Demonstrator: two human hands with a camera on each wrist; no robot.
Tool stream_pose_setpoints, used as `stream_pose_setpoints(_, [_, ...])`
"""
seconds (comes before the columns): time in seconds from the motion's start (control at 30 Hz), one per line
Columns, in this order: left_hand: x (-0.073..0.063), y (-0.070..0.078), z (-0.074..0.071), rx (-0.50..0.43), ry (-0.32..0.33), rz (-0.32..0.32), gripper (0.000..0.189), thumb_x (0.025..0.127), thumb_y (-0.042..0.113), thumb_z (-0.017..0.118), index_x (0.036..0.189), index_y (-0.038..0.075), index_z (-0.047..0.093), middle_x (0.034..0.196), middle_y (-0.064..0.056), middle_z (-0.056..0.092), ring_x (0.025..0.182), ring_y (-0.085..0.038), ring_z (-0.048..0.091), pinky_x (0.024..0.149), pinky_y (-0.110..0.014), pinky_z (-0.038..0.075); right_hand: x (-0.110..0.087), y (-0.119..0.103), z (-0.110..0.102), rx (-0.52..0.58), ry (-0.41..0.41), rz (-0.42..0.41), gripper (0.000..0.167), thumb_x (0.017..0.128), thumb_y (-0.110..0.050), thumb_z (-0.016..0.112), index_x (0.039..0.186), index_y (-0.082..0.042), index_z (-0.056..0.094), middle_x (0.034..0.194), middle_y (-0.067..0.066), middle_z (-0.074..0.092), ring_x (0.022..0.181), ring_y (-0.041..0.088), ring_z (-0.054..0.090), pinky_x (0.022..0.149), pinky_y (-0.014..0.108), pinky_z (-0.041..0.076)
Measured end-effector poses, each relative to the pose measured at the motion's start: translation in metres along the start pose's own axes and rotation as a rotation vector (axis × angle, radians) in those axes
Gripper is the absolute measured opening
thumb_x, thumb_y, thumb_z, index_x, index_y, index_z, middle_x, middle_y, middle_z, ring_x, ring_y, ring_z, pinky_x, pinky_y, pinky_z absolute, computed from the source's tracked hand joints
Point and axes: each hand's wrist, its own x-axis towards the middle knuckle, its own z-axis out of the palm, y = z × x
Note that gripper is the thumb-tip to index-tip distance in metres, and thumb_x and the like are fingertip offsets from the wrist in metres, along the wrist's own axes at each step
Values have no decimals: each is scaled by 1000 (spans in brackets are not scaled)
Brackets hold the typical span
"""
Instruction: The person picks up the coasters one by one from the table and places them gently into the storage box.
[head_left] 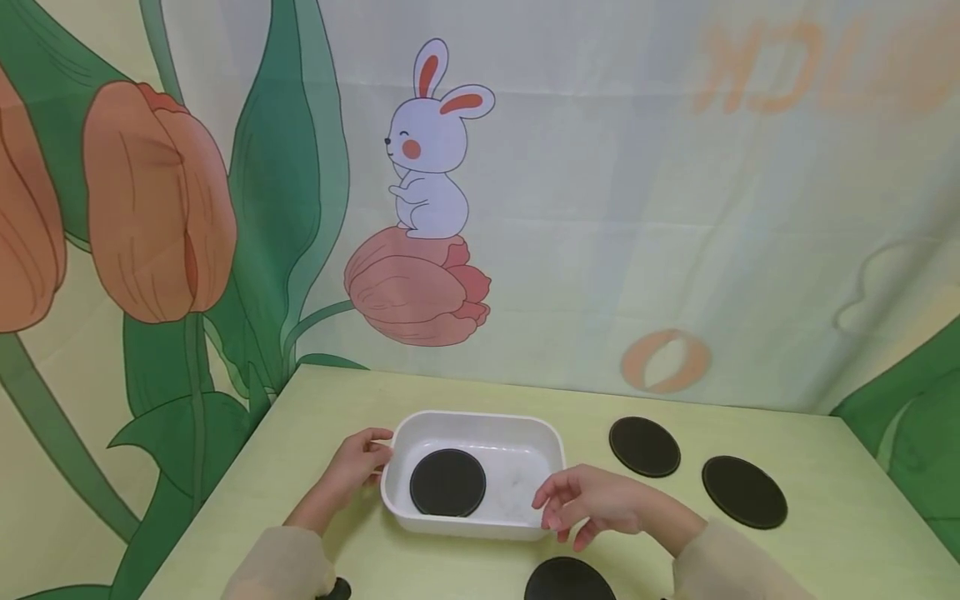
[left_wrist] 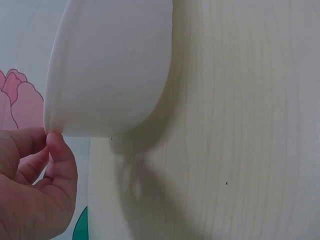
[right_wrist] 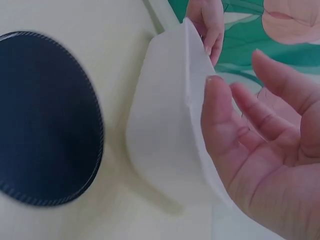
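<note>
A white rectangular dish (head_left: 517,527) with rounded corners stands on the table, and a round black coaster (head_left: 447,483) lies inside it toward the left. At the dish's left end my left hand (head_left: 362,460) pinches the rim between thumb and finger; the left wrist view shows that hand (left_wrist: 37,182) at the dish's edge (left_wrist: 112,70). My right hand (head_left: 592,504) hovers by the front right corner with fingers loosely bent and nothing held. From the right wrist, those fingers (right_wrist: 218,117) appear in front of the dish wall (right_wrist: 160,120); whether they touch it I cannot tell.
Two black coasters, one (head_left: 645,447) and another (head_left: 745,492), lie right of the dish on the pale table (head_left: 847,533). A third coaster (head_left: 570,581) lies nearer me, cut off by the frame. Behind the table hangs a printed cloth (head_left: 570,250).
</note>
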Motion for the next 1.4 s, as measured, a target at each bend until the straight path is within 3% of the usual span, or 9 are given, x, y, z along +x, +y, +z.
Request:
stream_pose_setpoints(0.17, [0,1,-1,11,4,2,31,84,3,49,115,-2,49,86,-10,53,68,-16,55,56,-26,45,-17,18,-9,2,-19,-1,39,77,-11,63,107,7,48,82,1,60,68,15,58,54,26,48])
stream_pose_setpoints(0.37, [0,1,-1,19,8,2,31,84,3,49,115,-2,49,85,-9,53,68,-15,54,56,-26,45,-25,46,-14,9,46,26,42,73,-7,61,109,9,47,86,3,58,70,15,57,54,27,47])
stream_pose_setpoints(0.63, [1,-2,-1,21,11,12,30,84,2,49,114,-2,49,84,-8,52,67,-15,54,57,-29,46,-21,74,-10,-44,160,18,38,74,-8,63,108,3,49,88,6,54,66,13,52,53,26,44])
stream_pose_setpoints(0.97, [1,-4,0,45,20,12,31,84,3,49,114,-1,50,86,-10,53,67,-15,54,56,-27,45,-13,84,2,-176,236,-17,33,72,-8,68,100,1,54,73,1,49,45,7,39,42,19,34])
stream_pose_setpoints(1.07, [1,-5,0,50,18,12,31,84,3,49,115,-1,49,86,-10,53,67,-15,54,58,-28,46,-10,84,6,-251,253,-46,29,69,-6,69,94,1,55,68,0,47,41,6,36,39,18,32])
stream_pose_setpoints(1.27, [0,-5,1,51,18,9,31,84,3,49,115,-1,50,88,-11,54,68,-16,55,59,-29,47,-5,85,13,-515,327,-121,26,61,-4,73,81,-3,56,64,0,46,55,9,41,50,22,34])
stream_pose_setpoints(1.4, [0,-5,1,64,16,9,31,85,4,49,115,0,49,89,-12,54,69,-15,55,59,-29,47,-3,86,14,-569,357,-115,25,59,-4,74,76,-3,55,63,0,46,57,10,41,52,22,33])
